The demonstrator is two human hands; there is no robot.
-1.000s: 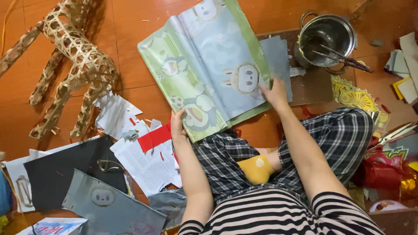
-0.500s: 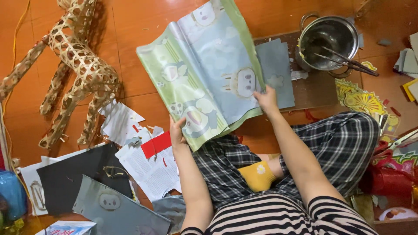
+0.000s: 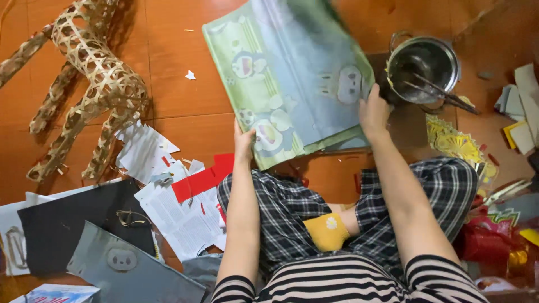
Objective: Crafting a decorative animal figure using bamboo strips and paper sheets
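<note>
- Far left, on the orange tiled floor (image 3: 179, 73): a woven bamboo frame (image 3: 84, 84) shaped like a legged animal, lying flat, well apart from both hands.
- Below it: a scatter of torn printed paper scraps (image 3: 168, 202), a red paper strip (image 3: 205, 178), a black sheet (image 3: 62, 221) and a grey sheet with a small cartoon face (image 3: 123, 261).
- Left hand (image 3: 243, 143): fingers closed on the lower left edge of the large cartoon-printed sheet (image 3: 292, 78), thumb on top.
- The sheet, green and pale blue, is held between both hands just above the floor ahead of the person's crossed legs in plaid trousers (image 3: 292, 219); its far part is blurred.
- Right hand (image 3: 373, 112): gripping the sheet's right edge, just beside the steel pot.
- Steel pot (image 3: 424, 64): holds 2 thin sticks (image 3: 438, 90); contents otherwise unclear.
- Far right: yellow cut-out paper (image 3: 455, 140), grey card pieces (image 3: 519, 104), red packaging (image 3: 488, 241).
- Step in hand, as I judge it: lifting and repositioning the sheet. The next move calls for keeping both edges level and clear of the pot.
</note>
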